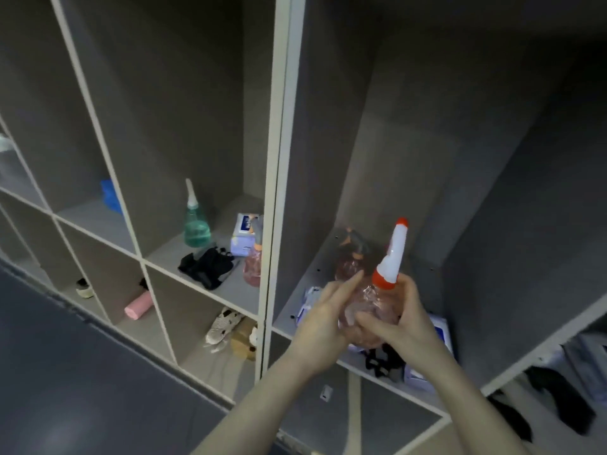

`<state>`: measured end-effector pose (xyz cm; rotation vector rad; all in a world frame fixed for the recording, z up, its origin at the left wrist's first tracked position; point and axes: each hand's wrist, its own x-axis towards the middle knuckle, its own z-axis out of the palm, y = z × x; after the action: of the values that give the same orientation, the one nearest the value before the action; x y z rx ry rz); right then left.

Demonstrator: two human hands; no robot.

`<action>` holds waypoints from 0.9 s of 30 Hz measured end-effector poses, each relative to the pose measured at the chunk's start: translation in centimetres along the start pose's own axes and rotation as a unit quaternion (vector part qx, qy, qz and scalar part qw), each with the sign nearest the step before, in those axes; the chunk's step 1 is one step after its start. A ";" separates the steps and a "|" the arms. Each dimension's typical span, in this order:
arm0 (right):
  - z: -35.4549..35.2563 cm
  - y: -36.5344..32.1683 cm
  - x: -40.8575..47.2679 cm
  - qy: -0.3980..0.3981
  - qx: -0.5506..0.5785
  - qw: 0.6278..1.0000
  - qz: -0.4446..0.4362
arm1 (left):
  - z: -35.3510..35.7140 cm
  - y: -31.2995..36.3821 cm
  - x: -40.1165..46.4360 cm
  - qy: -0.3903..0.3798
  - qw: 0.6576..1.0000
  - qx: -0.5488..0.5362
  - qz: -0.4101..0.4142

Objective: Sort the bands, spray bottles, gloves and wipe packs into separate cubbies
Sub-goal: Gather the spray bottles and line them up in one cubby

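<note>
Pink spray bottle [368,310] with the white, orange-banded nozzle sits upright between both hands, in front of the right-hand cubby's shelf [312,290]. Right hand [399,318] comes in from five o'clock, thumb and fingers curled round the bottle's body and neck. Left hand [323,323], reaching from seven o'clock, cups the other side, index finger straight and pointing to one o'clock. Green spray bottle [196,224] stands in the cubby at ten o'clock, black gloves [207,266] lying beside it.
</note>
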<state>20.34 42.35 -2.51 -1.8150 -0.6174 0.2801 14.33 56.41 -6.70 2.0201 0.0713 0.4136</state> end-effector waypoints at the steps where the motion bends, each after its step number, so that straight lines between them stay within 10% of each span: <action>1: -0.5 0.3 0.8 0.003 -0.004 1.000 0.002 | 0.6 0.1 1.0 -0.008 1.000 -0.004 0.000; 27: -12.3 11.8 18.8 0.248 0.018 0.954 0.168 | 10.8 -3.7 24.5 -0.104 0.977 0.182 -0.023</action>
<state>45.12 39.91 -7.34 -1.8542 0.0500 0.0516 41.26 54.54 -8.07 2.4079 0.0667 0.1635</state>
